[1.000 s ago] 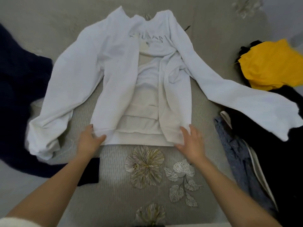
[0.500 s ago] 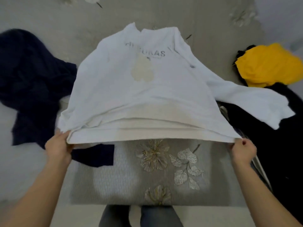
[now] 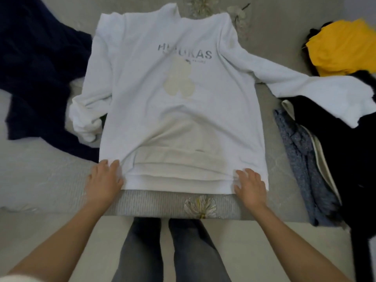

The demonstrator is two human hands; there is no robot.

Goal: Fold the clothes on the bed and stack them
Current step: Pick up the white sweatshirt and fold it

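white sweatshirt (image 3: 179, 110) now lies flat, print up, ctr of frame on the bed (image 3: 50, 180), no longer held up by its hem; left grip (image 3: 103, 179) & right grip (image 3: 249, 185) rest flat-fingered on hem corners.

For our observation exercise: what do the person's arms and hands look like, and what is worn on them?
Both forearms are bare. The left hand and right hand have no gloves, and no ring, watch or bracelet is visible. A pale, fuzzy-looking sleeve edge shows on the left arm at the bottom corner; no sleeve shows on the right arm.
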